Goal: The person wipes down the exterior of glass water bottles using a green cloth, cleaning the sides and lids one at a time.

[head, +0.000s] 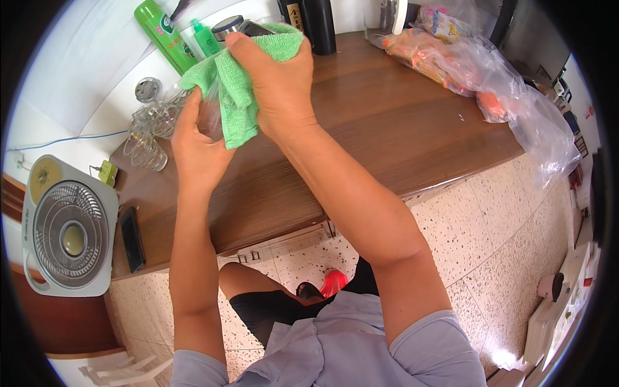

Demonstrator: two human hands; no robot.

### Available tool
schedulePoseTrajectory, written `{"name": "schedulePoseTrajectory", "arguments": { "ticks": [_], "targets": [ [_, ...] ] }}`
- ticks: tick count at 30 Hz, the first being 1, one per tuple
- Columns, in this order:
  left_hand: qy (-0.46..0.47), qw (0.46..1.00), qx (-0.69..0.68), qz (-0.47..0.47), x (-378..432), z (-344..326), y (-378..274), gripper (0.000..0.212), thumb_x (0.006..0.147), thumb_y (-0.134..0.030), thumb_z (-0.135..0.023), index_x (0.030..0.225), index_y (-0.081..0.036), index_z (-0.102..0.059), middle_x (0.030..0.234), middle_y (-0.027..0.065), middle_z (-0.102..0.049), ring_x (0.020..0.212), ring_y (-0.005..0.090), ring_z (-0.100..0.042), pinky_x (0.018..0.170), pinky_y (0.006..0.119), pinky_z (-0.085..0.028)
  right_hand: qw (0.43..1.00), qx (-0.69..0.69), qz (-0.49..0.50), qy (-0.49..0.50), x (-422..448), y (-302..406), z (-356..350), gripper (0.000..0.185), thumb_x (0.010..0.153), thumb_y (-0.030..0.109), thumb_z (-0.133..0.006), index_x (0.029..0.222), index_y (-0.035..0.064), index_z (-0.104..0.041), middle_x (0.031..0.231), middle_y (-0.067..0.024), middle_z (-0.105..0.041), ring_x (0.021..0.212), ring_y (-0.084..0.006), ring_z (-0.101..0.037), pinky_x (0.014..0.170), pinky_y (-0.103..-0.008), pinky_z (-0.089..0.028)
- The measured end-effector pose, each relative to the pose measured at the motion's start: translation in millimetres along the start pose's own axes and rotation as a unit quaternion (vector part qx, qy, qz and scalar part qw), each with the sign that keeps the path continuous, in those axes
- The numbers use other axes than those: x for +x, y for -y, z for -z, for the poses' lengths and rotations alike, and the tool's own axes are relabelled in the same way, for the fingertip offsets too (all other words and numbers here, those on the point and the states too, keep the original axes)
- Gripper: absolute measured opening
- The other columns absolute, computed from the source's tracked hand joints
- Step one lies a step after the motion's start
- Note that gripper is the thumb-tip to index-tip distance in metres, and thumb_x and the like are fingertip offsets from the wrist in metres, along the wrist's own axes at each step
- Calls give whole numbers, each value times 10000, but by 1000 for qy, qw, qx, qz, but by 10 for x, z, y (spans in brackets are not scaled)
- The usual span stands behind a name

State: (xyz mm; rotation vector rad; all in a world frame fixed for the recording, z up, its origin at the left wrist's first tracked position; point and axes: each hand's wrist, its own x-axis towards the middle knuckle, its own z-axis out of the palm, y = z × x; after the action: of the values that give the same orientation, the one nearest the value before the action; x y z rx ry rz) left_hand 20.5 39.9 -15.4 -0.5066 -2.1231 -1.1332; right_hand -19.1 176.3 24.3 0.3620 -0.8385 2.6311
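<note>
A green terry cloth [237, 96] hangs over the back of the brown wooden table. My right hand [285, 82] grips its upper part, thumb on top. Beneath and left of it, my left hand [198, 145] has its thumb and fingers around a clear object [209, 113], probably glass, partly covered by the cloth. Several glass mugs [152, 121] stand to the left of my left hand. Just behind the cloth are a metal-rimmed jar [227, 26], a small green pump bottle [205, 38] and a green spray can [164, 36].
A box fan [72, 237] and a black phone [132, 239] are at the table's left end. Black cylindrical bottles [319, 26] and a glass pitcher [379, 19] stand at the back. Clear plastic bags [517, 96] with orange contents lie along the right edge.
</note>
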Motion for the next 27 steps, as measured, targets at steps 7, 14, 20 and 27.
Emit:
{"name": "schedulePoseTrajectory", "arguments": {
  "ticks": [7,14,20,27],
  "targets": [
    [237,843,-400,272,38,308,-68,733,787,-173,-861,1395,33,-506,1154,146,-684,960,217,-701,811,361,-589,992,50,-25,116,-9,217,4,452,874,98,-797,1242,-11,-559,1044,-97,-679,873,-163,-680,747,-315,-587],
    [247,818,-408,320,20,272,-121,689,782,-215,-875,1323,42,-535,1106,162,-700,949,239,-709,783,371,-592,985,78,-79,131,64,188,63,287,827,72,-824,1060,17,-666,946,-70,-702,827,-147,-689,669,-318,-585],
    [131,984,-57,108,-58,31,-162,593,775,-150,-851,1272,6,-566,1144,125,-720,1012,246,-713,864,376,-561,999,-10,-19,45,33,19,67,362,833,99,-856,1089,-7,-623,950,-88,-690,817,-173,-693,708,-346,-599],
    [99,988,36,117,-96,122,-522,656,765,-169,-862,1310,-14,-532,1174,144,-716,1025,268,-712,901,400,-556,978,89,-129,138,104,157,137,431,838,135,-846,1151,26,-571,994,-91,-671,852,-185,-688,707,-346,-595]
  ]
}}
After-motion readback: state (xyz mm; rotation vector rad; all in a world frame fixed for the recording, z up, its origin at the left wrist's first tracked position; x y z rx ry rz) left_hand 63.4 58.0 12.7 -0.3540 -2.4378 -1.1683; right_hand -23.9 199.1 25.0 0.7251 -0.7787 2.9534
